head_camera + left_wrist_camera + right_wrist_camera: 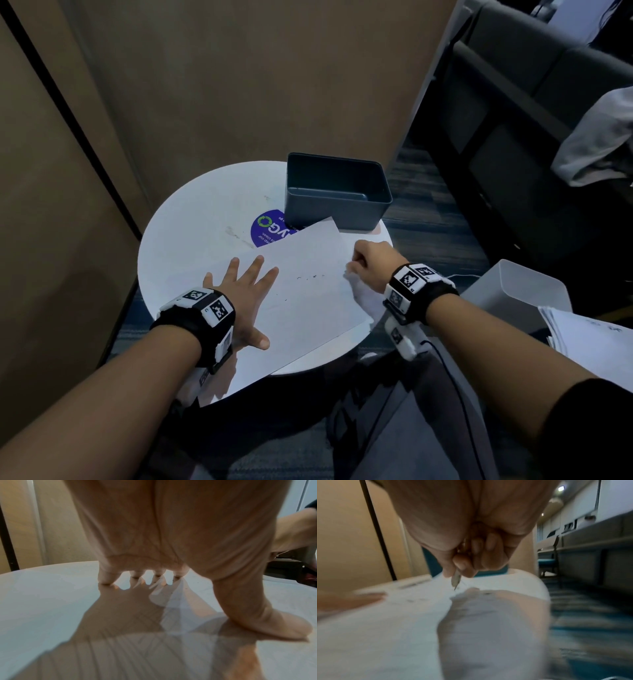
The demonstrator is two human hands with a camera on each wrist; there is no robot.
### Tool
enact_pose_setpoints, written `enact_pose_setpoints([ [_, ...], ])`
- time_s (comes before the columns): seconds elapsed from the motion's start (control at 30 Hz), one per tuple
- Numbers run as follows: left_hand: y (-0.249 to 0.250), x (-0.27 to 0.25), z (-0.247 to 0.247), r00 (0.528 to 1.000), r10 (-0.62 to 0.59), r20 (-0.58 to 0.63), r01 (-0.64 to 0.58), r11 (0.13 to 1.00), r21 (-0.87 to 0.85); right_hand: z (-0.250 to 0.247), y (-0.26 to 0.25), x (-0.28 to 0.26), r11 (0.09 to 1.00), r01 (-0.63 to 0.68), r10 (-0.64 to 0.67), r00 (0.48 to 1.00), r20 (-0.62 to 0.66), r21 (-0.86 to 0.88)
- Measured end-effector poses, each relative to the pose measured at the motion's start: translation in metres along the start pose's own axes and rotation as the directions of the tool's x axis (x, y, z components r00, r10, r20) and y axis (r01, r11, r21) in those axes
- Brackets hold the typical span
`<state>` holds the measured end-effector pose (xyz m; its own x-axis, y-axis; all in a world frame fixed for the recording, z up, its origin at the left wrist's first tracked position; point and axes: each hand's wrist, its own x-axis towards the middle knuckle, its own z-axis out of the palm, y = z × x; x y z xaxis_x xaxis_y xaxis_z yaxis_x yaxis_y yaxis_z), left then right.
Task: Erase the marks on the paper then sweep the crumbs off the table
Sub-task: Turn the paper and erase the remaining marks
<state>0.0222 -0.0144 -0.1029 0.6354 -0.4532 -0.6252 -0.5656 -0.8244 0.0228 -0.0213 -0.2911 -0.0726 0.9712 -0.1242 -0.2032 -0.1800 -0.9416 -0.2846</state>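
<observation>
A white sheet of paper (308, 301) lies slanted on the round white table (191, 219), its near corner hanging over the edge. Small dark marks (310, 277) dot its middle. My left hand (245, 291) lies flat on the sheet's left part with fingers spread; in the left wrist view the left hand's fingertips (106, 577) and thumb press down. My right hand (368, 262) is a fist at the sheet's right edge. In the right wrist view the right hand (471, 555) pinches a thin pencil-like stick (456, 579), tip down just above the paper (385, 622).
An open grey bin (337, 192) stands at the table's far right edge, touching the sheet's far corner. A blue round sticker (267, 230) lies partly under the paper. Off the table to the right are a white bin (513, 294) and a paper stack (589, 337). Tan walls stand behind.
</observation>
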Motion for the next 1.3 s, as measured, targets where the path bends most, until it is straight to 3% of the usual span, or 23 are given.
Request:
enact_pose_setpoints([
  [0.1,0.001,-0.001,-0.002,1.000,0.004,0.007,-0.004,1.000,-0.004,0.015,0.000,0.001,0.996,0.001,-0.008,0.996,0.090,0.084],
  [0.27,0.002,-0.002,0.002,1.000,-0.007,-0.011,0.007,1.000,0.006,-0.010,0.021,0.003,0.990,-0.079,0.088,0.993,0.073,-0.120],
  [0.43,0.002,0.001,0.000,1.000,0.002,-0.007,-0.002,1.000,0.002,0.009,-0.015,0.002,0.996,0.088,-0.089,0.990,0.113,0.019],
  [0.63,-0.002,0.002,0.006,0.999,0.014,-0.042,-0.015,1.000,-0.022,-0.007,0.008,0.001,0.992,-0.053,0.067,0.990,0.121,-0.117],
  [0.73,0.000,0.002,0.009,0.998,0.008,-0.056,-0.009,1.000,-0.008,0.000,-0.029,0.001,0.994,0.094,-0.087,0.988,0.127,-0.049],
  [0.83,0.001,0.003,0.007,0.996,-0.002,-0.086,0.002,1.000,0.005,0.022,-0.068,-0.005,0.970,0.242,-0.236,0.944,0.231,0.004],
  [1.03,0.003,0.000,0.009,0.996,-0.002,-0.088,0.002,1.000,0.001,0.004,-0.030,-0.004,0.990,0.078,-0.053,0.978,0.203,-0.119],
  [1.13,0.003,-0.002,0.010,0.996,-0.008,-0.091,0.008,1.000,-0.004,0.004,-0.047,-0.008,0.983,0.173,-0.159,0.969,0.189,-0.058],
  [1.23,0.003,-0.001,0.010,0.993,-0.002,-0.114,0.003,1.000,0.008,0.031,-0.083,-0.017,0.949,0.313,-0.309,0.911,0.275,0.030],
  [1.3,0.003,-0.002,0.009,0.995,-0.007,-0.104,0.008,1.000,0.008,0.033,-0.082,-0.017,0.948,0.318,-0.302,0.906,0.296,-0.009],
])
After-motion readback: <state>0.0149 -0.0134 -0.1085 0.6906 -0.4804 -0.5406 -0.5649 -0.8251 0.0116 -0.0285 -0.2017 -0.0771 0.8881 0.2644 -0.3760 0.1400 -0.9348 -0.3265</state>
